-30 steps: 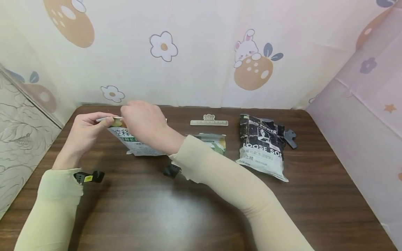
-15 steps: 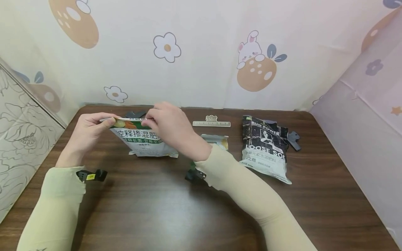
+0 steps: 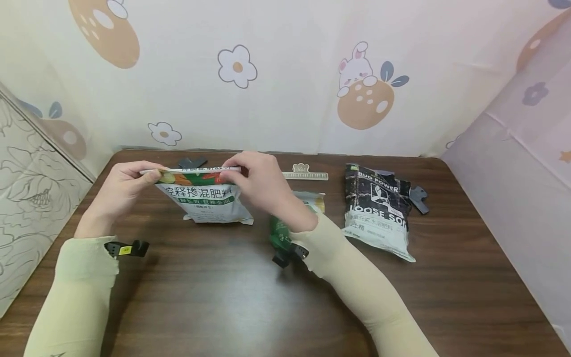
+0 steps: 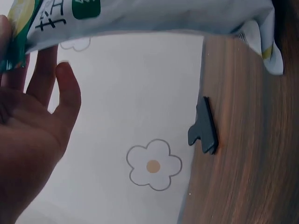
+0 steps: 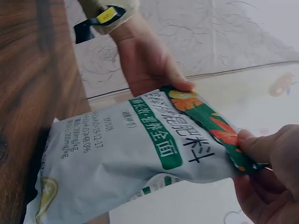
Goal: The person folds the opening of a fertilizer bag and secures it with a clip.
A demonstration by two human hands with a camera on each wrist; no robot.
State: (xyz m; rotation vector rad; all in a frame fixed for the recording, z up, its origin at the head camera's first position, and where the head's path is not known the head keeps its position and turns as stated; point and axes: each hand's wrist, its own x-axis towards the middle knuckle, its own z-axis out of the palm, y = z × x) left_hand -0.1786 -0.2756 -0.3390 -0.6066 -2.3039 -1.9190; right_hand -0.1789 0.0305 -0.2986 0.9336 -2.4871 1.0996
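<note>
A white fertilizer bag (image 3: 205,210) stands on the table at the left, its top edge folded down into a green, orange and red band. My left hand (image 3: 117,194) pinches the left end of that band between thumb and fingers. At the opposite end, my right hand (image 3: 263,182) pinches the fold, thumb on the near side. In the right wrist view the bag (image 5: 103,158) spans between both hands, with the band drawn straight. The left wrist view shows my left palm (image 4: 35,126) below the bag's corner, its gripping fingertips partly cut off.
Behind the bag lies a dark grey clip (image 3: 193,162). A pale gold clip with a long ridged bar (image 3: 308,175) is near the back edge. My right forearm partly covers a green bag (image 3: 280,235). Further right are a black-and-white soil bag (image 3: 376,206) and another dark clip (image 3: 418,199).
My right hand has slid rightward along the top fold to its right end, uncovering the bag's printing and the dark clip behind. My left hand keeps its hold at the left end.
</note>
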